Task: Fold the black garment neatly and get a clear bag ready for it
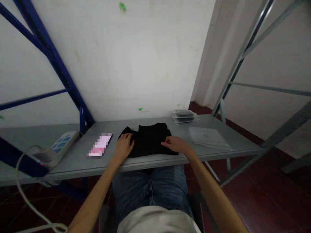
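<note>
In the head view, the black cloth [150,139] lies close to the front edge of the worktop [73,161], with bare room either side. The left hand [124,145] spreads loosely on its left; whether the right hand [173,144], curled on its right, grips is unclear.

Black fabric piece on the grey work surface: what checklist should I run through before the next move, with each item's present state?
1. Left hand on the left end of the black fabric piece: ok.
2. Right hand at the right end of the black fabric piece: ok.
3. Right hand's grip closed on fabric: cannot tell; the dark cloth hides detail.
4. Fabric outline even: not ok; its far edge is stepped.
5. Fabric clear of the slim phone with pixelated pink-and-white screen: ok, a gap shows.
6. Fabric clear of the pale flat plastic sleeves: ok, apart.
</note>
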A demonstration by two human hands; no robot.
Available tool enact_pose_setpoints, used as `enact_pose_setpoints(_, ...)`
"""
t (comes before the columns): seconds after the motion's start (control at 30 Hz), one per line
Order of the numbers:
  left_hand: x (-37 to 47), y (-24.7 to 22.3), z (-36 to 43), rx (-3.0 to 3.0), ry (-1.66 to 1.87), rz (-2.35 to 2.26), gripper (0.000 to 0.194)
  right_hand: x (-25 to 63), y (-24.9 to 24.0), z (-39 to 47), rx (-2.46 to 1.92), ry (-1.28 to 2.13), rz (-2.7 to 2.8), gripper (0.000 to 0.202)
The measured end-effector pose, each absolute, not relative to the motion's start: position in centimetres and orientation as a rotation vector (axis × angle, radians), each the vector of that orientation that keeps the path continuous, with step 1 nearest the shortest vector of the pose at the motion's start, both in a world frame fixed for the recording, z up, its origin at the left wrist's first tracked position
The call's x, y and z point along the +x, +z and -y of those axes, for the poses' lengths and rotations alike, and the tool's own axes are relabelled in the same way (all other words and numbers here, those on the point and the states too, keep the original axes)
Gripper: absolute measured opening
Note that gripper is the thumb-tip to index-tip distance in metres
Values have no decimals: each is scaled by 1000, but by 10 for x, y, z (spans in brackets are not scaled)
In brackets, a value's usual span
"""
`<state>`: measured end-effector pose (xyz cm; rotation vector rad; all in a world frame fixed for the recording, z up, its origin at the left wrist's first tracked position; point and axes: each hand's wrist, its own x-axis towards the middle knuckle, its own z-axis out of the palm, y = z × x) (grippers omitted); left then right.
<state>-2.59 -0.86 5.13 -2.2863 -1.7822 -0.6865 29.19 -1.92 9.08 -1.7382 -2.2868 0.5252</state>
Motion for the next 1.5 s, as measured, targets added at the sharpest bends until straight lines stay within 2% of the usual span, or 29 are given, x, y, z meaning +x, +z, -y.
enact_pose_setpoints(0.07,-20,61,11,-2361,-733,1645,38,306,89,14,-1769,400,2191,21)
enact_pose_setpoints(0.1,-17,65,12,-2412,-734,1588,37,313,88,12,-1779,360,2161,20)
enact_pose_setpoints(0.23,-7,75,7,-2616,-599,1521,32,325,79,7,-1805,349,2159,38)
enact_pose_setpoints(0.43,-5,77,3,-2715,-602,1570,29,319,74,0,-1802,278,2040,23)
enact_pose_setpoints(0.6,-9,81,-12,-2756,-702,1633,30,306,95,-21,-1841,267,1838,20)
enact_pose_setpoints(0.73,2,97,-49,-2577,-941,1865,24,286,120,-51,-1894,220,1657,28)
enact_pose_setpoints(0.87,31,107,-75,-2035,-1130,2176,27,268,120,-70,-1926,200,1519,40)
enact_pose_setpoints(0.93,46,101,-73,-1903,-1158,2191,30,258,108,-70,-1882,177,1494,47)
enact_pose_setpoints(1.03,60,80,-60,-1977,-1117,1974,28,240,82,-64,-1772,153,1520,47)
enact_pose_setpoints(1.17,56,47,-56,-2287,-838,1808,26,221,48,-62,-1633,123,1726,48)
enact_pose_setpoints(1.33,31,23,-80,-2487,-707,1809,44,227,24,-65,-1599,19,2058,54)
enact_pose_setpoints(1.5,3,21,-89,-2632,-687,1774,57,243,23,-68,-1707,49,2186,66)
